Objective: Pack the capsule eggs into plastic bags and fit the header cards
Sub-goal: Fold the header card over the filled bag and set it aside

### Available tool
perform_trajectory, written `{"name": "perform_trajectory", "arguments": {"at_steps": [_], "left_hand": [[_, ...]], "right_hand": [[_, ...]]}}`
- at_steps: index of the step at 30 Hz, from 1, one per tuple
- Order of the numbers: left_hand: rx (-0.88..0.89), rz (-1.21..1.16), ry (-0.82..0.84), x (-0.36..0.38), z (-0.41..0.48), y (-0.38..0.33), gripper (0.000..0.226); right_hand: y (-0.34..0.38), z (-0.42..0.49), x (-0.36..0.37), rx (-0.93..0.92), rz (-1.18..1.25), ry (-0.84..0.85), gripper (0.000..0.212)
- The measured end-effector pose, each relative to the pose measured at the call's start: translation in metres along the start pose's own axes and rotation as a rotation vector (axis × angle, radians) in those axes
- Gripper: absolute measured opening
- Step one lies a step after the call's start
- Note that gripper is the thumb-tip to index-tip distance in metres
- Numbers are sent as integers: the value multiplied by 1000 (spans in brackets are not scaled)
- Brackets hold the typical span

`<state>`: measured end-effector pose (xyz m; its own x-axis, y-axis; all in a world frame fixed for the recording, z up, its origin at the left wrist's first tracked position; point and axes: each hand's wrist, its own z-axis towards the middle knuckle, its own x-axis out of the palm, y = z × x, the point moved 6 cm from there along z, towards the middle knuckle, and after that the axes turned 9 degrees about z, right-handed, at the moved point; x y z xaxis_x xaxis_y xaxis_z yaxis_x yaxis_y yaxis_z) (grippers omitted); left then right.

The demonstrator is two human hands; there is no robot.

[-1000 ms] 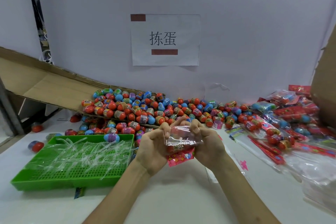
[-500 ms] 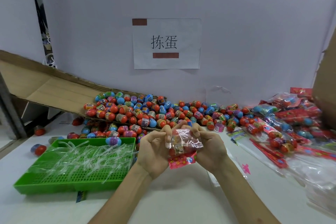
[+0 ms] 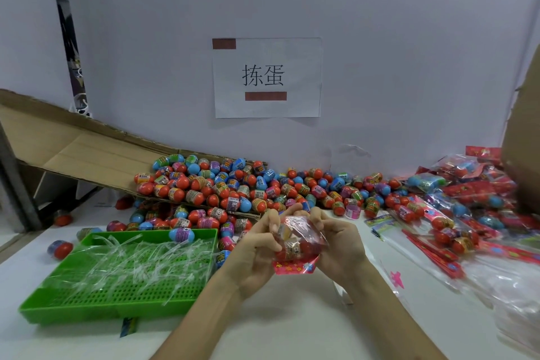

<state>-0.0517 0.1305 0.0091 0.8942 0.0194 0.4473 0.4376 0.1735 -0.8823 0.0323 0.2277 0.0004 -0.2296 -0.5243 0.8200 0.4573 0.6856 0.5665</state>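
Gripping a plastic bag (image 3: pixel 304 235) with red capsule eggs (image 3: pixel 295 251) inside, raised just above the counter (image 3: pixel 292 327) near its middle. Clamped on the film from both sides by left hand (image 3: pixel 257 254) and right hand (image 3: pixel 340 245), held close together. Shows a pink header card (image 3: pixel 293 267) at the bag's lower edge. Probably closing the pack and seating the card. Next calls for squaring card to bag without letting eggs slip. Behind, the loose egg pile (image 3: pixel 233 187); left, a green tray (image 3: pixel 73 313) of clear strips (image 3: pixel 131 260); right, finished packs (image 3: pixel 467 199)
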Motion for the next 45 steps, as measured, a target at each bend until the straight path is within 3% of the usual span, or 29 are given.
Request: {"name": "perform_trajectory", "arguments": {"at_steps": [4, 7, 11, 18, 21, 26, 28, 30, 35, 38, 40, 42, 43, 45], "left_hand": [[-8, -52, -10, -1, 2, 2, 31], [-12, -109, -24, -3, 4, 4, 30], [-6, -197, -45, -5, 5, 4, 30], [18, -229, -51, -7, 7, 2, 34], [14, -263, -78, -8, 7, 2, 50], [17, -321, -13, -2, 3, -6, 21], [-9, -276, -24, -4, 4, -3, 26], [-6, -219, -87, -8, 7, 1, 16], [-20, -211, -213, -20, 7, 7, 48], [-8, -217, -192, -19, 9, 5, 52], [-1, -201, -230, -20, 11, 5, 41], [20, -198, -301, -23, 11, 4, 27], [35, -196, -328, -24, 11, 3, 23], [56, -168, -357, -27, 11, -1, 18]], "right_hand": [[3, -3, 2, 12, -92, 1, 35], [1, -4, 6, 27, -306, -4, 31], [0, -4, 6, 10, -401, -65, 67], [3, -6, 10, 17, -302, -7, 34], [2, -6, 12, 23, -237, -2, 31], [3, -5, 6, 20, -146, -18, 47], [4, -6, 6, 19, -158, 1, 50], [5, -6, 10, 19, -207, 58, 51], [7, -7, 15, 15, -226, 124, 53], [4, -2, 10, -66, -206, -21, 47], [0, 2, 3, -188, -440, -205, 44], [5, -4, 5, -440, -939, -411, 41], [7, -9, 12, -591, -1175, -437, 43], [4, -14, 26, -776, -1396, -294, 48]]}}
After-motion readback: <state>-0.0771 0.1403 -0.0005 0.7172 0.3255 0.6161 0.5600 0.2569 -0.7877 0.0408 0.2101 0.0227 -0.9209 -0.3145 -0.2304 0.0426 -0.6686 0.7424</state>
